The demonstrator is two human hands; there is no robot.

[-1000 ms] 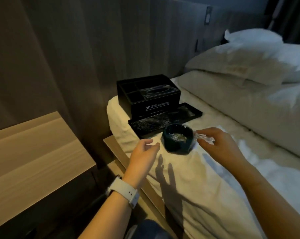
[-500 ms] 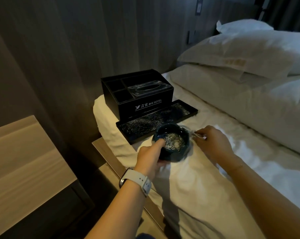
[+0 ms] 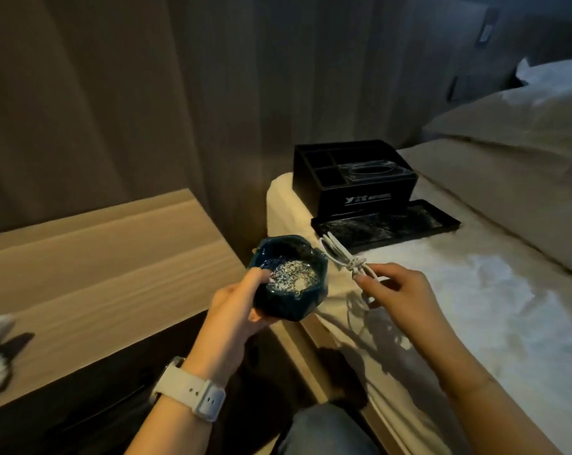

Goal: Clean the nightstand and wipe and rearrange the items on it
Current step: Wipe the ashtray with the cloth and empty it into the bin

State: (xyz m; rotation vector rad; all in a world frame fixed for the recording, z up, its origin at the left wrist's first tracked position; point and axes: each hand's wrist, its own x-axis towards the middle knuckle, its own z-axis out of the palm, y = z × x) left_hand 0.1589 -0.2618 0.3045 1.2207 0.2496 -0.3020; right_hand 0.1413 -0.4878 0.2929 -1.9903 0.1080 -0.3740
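Since half a second ago you've lifted the dark bowl (image 3: 289,284) off the bed (image 3: 475,290); it's now held in the air between the bed edge and the nightstand (image 3: 114,274), and the white cable bundle (image 3: 343,257) is up off the sheet too. Your left hand (image 3: 238,307) grips the bowl, thumb hooked over the rim into it, fingers curled under. Your right hand (image 3: 399,293) pinches the coiled cable at its tied end; black organizer box (image 3: 353,182) and tray (image 3: 389,224) sit on the bed.
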